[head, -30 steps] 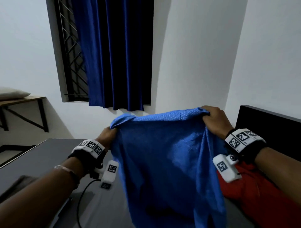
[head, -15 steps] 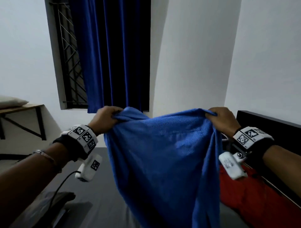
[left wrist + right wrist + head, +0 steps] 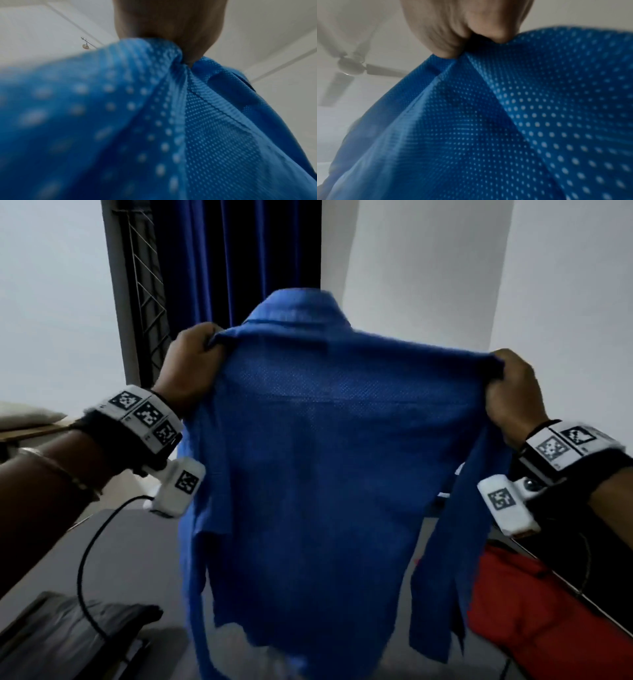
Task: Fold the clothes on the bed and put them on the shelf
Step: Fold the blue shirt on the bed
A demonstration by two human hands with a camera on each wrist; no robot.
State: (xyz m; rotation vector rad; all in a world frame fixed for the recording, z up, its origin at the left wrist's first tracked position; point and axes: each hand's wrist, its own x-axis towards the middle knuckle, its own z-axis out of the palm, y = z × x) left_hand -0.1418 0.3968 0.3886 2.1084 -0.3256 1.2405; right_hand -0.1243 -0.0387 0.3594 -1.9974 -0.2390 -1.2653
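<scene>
A blue shirt with fine white dots [image 3: 329,467] hangs spread out in front of me, collar up, its back towards me. My left hand [image 3: 191,361] grips its left shoulder and my right hand [image 3: 510,392] grips its right shoulder, both held high above the bed. In the left wrist view my left hand [image 3: 171,27] bunches the dotted cloth [image 3: 120,121]. The right wrist view has my right hand [image 3: 464,27] pinching the same fabric [image 3: 505,121]. A red garment [image 3: 534,621] lies on the bed at the lower right.
The grey bed [image 3: 130,546] stretches below the shirt, with a dark folded item [image 3: 75,635] at its near left. A wooden wall shelf [image 3: 30,429] with a pillow sits at the left. Blue curtain [image 3: 257,258] and barred window stand ahead. A black headboard [image 3: 561,549] is at right.
Both hands have risen and moved apart, lifting the shirt off the bed. It now hangs stretched flat with the collar showing, where before it was bunched.
</scene>
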